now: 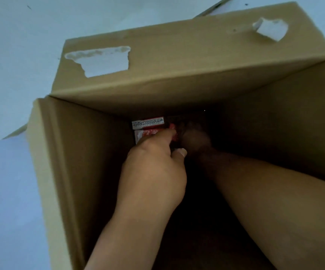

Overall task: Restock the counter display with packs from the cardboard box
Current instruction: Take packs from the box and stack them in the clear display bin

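Both arms down in the cardboard box (177, 65), centre frame. Left grip (153, 164) pinches a red pack (173, 127). Right grip (195, 141) is too dark and blurry, can't tell if it's holding anything.

Cardboard box (60, 152): plain tan-brown walls. Far flap (196, 47): same tan, with two ragged white torn patches (103, 63), wide one at left, small one near right corner. Box interior: brown, fading to near-black shadow toward bottom. Packs (148, 124) down at bottom: red and white; upper one has silvery-grey band with fine dark print, unreadable. Surface around box (11, 55): pale bluish-white, few tiny dark specks.
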The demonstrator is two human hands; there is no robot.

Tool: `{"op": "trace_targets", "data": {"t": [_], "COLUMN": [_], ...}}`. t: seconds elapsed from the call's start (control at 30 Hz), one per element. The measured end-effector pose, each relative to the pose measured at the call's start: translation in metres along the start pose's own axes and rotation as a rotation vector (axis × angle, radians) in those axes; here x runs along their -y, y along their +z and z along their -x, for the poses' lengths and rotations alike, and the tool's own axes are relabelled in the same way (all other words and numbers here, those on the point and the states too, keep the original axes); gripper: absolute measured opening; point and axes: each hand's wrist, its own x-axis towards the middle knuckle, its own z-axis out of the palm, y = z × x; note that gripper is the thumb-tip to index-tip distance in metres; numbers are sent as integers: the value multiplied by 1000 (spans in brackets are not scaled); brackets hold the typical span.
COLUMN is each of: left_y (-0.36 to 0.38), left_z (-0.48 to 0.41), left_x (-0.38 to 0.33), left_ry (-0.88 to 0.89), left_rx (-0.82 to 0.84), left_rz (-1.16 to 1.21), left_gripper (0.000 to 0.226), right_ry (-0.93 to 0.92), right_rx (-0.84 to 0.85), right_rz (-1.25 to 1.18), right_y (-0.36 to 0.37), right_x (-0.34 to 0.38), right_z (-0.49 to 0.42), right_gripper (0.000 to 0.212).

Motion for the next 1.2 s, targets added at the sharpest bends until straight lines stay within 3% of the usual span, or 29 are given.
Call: {"op": "trace_targets", "data": {"t": [0.23,0.37,0.57,0.73,0.83,1.0,1.1,1.2], "left_y": [-39,-81,-168,-236,-278,-338,-376,-415], "left_z": [54,108,204,295,347,427,461,493], "left_x": [-37,-67,-121,-174,-206,-246,-267,-283], "left_ry": [16,73,80,154,232,265,287,316], "left_rx": [10,-55,-144,-230,-322,-412,-449,-511], "left_rz": [-61,-122,-43,93,143,248,322,367], "left_gripper": [31,39,39,40,38,28,15,13], "right_ry": [-31,-106,-248,-383,-460,-573,-679,-686], "right_rx": [-129,-203,-321,-485,-554,-564,-663,-528], "right_rz": [-7,-12,14,11,13,40,-13,-210], "right_y": [-82,-161,-288,-401,-467,-546,-592,-636], "right_x": [11,14,25,43,55,66,71,77], "right_z": [120,210,340,439,497,576,609,634], "right_gripper": [46,60,73,60,64,65,65,69]}}
